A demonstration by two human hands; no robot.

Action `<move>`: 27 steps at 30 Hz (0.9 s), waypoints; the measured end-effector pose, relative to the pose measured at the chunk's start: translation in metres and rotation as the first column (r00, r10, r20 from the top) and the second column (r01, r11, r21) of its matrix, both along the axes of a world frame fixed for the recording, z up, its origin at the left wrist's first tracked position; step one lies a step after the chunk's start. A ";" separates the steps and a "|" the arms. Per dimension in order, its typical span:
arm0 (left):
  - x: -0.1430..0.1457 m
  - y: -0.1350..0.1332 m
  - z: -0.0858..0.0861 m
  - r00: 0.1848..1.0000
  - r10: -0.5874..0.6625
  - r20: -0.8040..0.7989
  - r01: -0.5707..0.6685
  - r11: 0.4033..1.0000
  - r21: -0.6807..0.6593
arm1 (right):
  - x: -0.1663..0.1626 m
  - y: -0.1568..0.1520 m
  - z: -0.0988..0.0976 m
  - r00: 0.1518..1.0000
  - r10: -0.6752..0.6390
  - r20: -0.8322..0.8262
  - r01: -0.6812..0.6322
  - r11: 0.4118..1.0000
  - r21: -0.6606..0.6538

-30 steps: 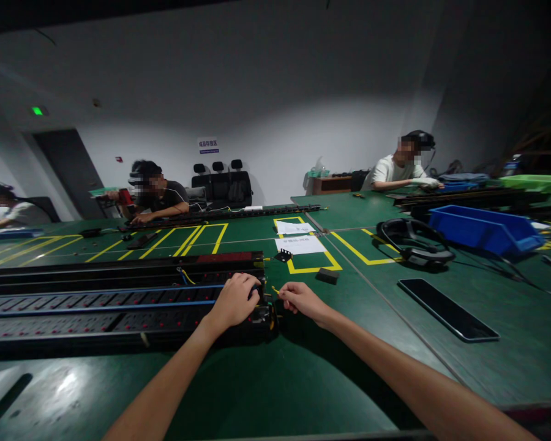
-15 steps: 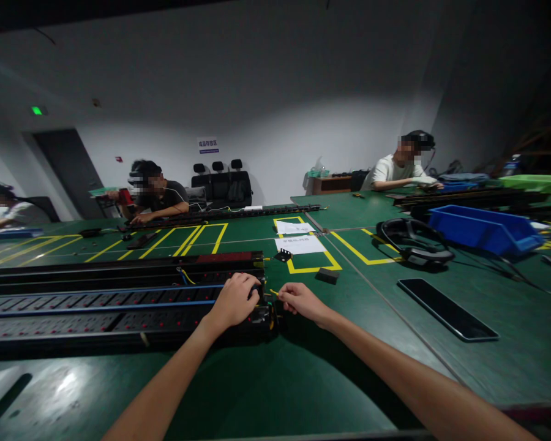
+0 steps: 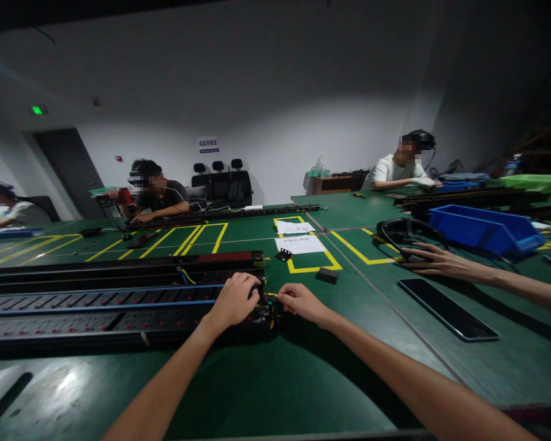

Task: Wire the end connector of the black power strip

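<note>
Long black power strips (image 3: 165,317) with rows of sockets and small red parts lie side by side on the green table. Blue lines edge one of these strips. My left hand (image 3: 235,299) is closed over its right end, fingers curled on top. Just past that end, my right hand (image 3: 298,301) pinches a short yellow wire (image 3: 272,296) between thumb and fingertips. The wire runs to the strip's end; how it attaches there is too small to tell. A small black bracket with holes (image 3: 284,255) lies beyond my hands.
To the right are a phone (image 3: 447,309), a headset (image 3: 388,233) with another person's hand (image 3: 441,262) on it, and a blue bin (image 3: 484,229). A dark block (image 3: 327,275) and paper sheets (image 3: 300,244) lie ahead. Co-workers sit across the table.
Another person's hand has come in from the right and reached the headset, which has shifted slightly. My hands have hardly moved; the yellow wire now lies more level against the strip's end.
</note>
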State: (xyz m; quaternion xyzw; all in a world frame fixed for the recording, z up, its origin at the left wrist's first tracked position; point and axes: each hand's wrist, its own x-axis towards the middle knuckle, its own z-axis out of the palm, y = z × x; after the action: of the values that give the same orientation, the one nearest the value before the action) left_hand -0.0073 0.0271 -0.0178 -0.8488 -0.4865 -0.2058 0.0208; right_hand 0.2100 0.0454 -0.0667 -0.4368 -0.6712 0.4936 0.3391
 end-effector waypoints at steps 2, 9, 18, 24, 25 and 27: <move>0.000 0.000 0.000 1.000 -0.002 -0.001 0.002 1.000 0.001 | 0.000 0.000 -0.001 1.000 0.004 0.006 -0.004 1.000 0.014; -0.001 0.000 0.000 1.000 0.001 0.008 -0.001 1.000 -0.006 | 0.000 0.000 -0.001 0.999 -0.001 0.045 -0.002 0.997 0.082; -0.001 0.000 0.000 1.000 -0.001 -0.003 0.001 1.000 0.005 | 0.002 0.004 -0.009 0.993 0.001 0.120 -0.023 0.983 0.182; 0.000 0.000 0.001 1.000 0.008 -0.007 -0.008 1.000 -0.002 | 0.002 0.005 -0.011 0.991 -0.001 0.134 -0.027 0.978 0.207; 0.000 0.000 0.001 1.000 0.009 -0.007 -0.009 1.000 -0.003 | 0.002 0.006 -0.012 0.990 -0.002 0.140 -0.028 0.977 0.211; 0.000 0.000 0.001 1.000 0.009 -0.007 -0.009 1.000 -0.003 | 0.002 0.006 -0.013 0.989 -0.003 0.150 -0.030 0.975 0.220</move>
State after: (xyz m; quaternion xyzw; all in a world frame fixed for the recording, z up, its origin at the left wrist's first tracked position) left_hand -0.0069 0.0269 -0.0167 -0.8473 -0.4908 -0.2019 0.0220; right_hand 0.2121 0.0518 -0.0799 -0.4274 -0.7485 0.3839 0.3312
